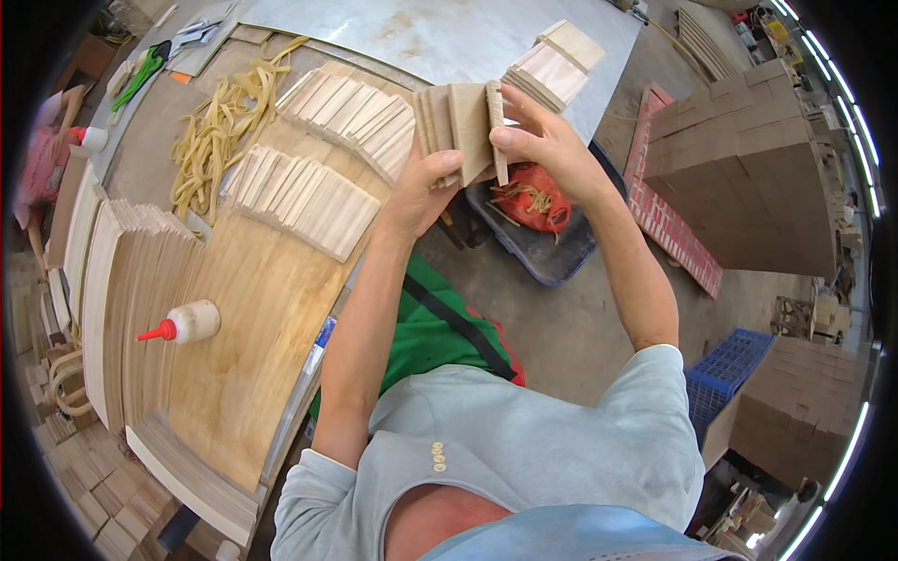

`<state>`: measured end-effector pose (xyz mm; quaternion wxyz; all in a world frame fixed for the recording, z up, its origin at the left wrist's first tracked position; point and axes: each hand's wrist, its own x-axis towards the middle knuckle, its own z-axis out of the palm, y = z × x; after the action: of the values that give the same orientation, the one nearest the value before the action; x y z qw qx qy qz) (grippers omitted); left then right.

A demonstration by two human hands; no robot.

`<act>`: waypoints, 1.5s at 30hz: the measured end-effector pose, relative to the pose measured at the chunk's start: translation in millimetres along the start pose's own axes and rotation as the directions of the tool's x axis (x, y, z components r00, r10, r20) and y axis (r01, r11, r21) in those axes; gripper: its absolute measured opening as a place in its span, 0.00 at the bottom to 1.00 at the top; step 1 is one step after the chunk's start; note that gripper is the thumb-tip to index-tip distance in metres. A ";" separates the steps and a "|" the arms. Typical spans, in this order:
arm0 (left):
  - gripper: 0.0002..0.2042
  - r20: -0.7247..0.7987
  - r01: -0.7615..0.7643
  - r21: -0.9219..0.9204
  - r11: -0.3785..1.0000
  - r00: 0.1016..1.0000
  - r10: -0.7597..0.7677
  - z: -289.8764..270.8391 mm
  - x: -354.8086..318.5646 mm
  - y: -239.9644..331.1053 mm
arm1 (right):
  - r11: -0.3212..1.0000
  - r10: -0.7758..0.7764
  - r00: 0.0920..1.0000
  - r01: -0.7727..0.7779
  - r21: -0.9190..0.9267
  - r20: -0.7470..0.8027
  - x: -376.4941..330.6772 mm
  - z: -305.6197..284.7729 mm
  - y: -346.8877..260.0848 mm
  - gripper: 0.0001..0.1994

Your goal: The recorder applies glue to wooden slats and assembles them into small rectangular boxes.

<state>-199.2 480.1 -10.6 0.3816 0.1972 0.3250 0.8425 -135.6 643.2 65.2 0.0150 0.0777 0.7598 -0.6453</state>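
Observation:
A small bundle of flat wooden boards (470, 131) is held up in front of me, above the table's right edge. My left hand (418, 194) is closed round the bundle's left side, thumb across its near face. My right hand (554, 145) pinches the rightmost board (498, 140) of the bundle, which stands edge-on to me. Where that board meets the others is partly hidden. To the left, two fanned rows of similar pale boards lie on the wooden tabletop: a nearer row (301, 204) and a farther row (351, 120).
A white glue bottle (198, 321) with a red nozzle lies beside tall stacked panels (140, 299). Yellow bands (220, 136) are heaped farther back. More boards (557, 65) rest on the metal sheet. Right are a dark tub (543, 266) with a red bag, cartons (739, 178) and a blue crate (725, 379).

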 end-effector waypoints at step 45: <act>0.36 -0.052 -0.015 -0.128 0.992 0.999 0.008 -2.5 24.0 -25.0 | 0.925 0.023 0.999 -0.008 -0.380 0.035 27.9 -29.5 10.1 0.42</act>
<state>-202.9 510.1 -27.8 0.3801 0.1526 0.2788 0.8686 -159.5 676.6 56.8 0.0496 0.0666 0.8693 -0.4872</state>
